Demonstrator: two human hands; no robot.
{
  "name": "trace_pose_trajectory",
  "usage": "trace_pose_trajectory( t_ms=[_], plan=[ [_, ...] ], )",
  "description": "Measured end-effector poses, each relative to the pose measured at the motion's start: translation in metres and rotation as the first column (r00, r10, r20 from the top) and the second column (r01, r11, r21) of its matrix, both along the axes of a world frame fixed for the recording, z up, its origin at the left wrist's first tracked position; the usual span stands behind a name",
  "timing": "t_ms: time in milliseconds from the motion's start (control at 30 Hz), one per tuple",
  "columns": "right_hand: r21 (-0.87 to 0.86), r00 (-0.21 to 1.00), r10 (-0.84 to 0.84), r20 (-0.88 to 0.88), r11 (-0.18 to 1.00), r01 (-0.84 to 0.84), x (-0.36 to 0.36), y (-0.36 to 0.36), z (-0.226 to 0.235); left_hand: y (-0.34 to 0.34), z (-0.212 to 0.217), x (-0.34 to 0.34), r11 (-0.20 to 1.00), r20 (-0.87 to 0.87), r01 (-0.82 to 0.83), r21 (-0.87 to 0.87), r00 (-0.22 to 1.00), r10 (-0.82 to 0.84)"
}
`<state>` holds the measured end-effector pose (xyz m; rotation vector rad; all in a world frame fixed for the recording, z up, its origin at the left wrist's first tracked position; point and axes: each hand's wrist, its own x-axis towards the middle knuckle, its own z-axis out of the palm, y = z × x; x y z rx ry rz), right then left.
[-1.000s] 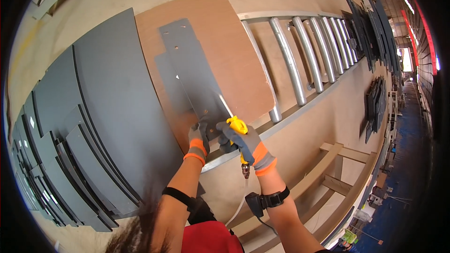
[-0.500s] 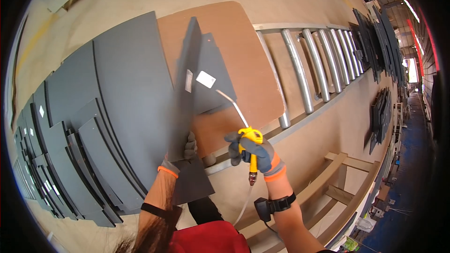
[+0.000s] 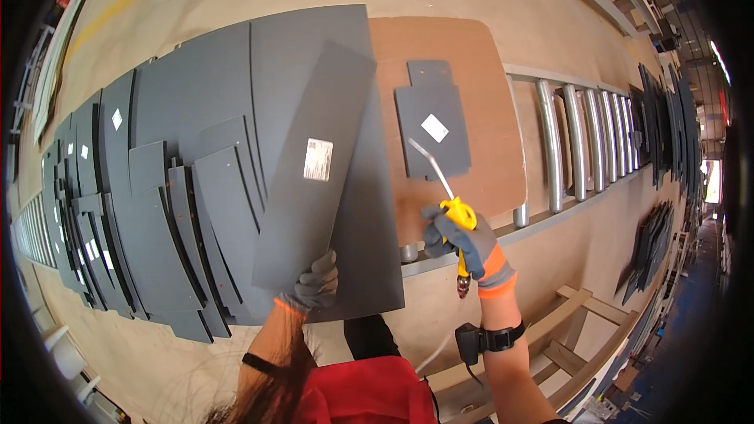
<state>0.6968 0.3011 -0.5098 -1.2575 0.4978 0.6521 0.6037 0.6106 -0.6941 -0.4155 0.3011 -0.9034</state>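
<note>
My left hand [image 3: 316,283], in a grey glove with an orange cuff, is closed on the lower end of a long dark grey panel [image 3: 302,204]. A white label [image 3: 318,160] sits near the panel's middle. The panel is tilted over a large grey panel [image 3: 369,243] and slightly blurred. In my right hand [image 3: 471,243], gloved the same way, is a yellow air blow gun [image 3: 460,213]. Its bent metal nozzle [image 3: 433,163] points toward smaller grey panels [image 3: 436,122] with a white label, lying on a brown board [image 3: 487,71].
Many dark grey panels [image 3: 149,228] lie in overlapping stacks to the left. A roller conveyor [image 3: 577,141] extends right from the brown board. More dark panels [image 3: 652,251] lie farther right. A wooden frame [image 3: 573,330] stands at the lower right.
The long panel in my left hand has swung left off the brown board and turned its labelled face up. My right hand keeps the blow gun close to the smaller panels.
</note>
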Motion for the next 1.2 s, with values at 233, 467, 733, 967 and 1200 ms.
trace_pose_trajectory(
  t_ms=[233,467,733,967,1200],
  plan=[
    [0.062,0.977,0.198,-0.083,0.979,-0.193,0.001,0.080,0.015,0.102,0.054,-0.107,0.678,0.153,-0.027,0.735,0.980,-0.127],
    [0.097,0.954,0.204,-0.219,0.978,-0.187,-0.024,0.105,-0.009,0.132,0.059,-0.099,-0.469,0.094,-0.021,0.883,0.987,0.133],
    [-0.168,0.992,-0.083,-0.096,0.984,0.066,-0.040,0.048,-0.050,0.117,0.020,-0.105,-0.508,0.070,0.081,0.857,0.960,0.271],
    [-0.244,0.862,-0.477,-0.172,0.868,0.432,-0.020,-0.025,-0.055,0.181,-0.011,-0.152,-0.856,-0.314,-0.154,0.494,0.886,-0.340],
    [-0.095,0.877,-0.438,-0.198,0.899,0.428,-0.027,-0.088,-0.084,0.094,0.084,-0.071,-0.631,0.101,-0.317,0.708,0.930,-0.354]
  ],
)
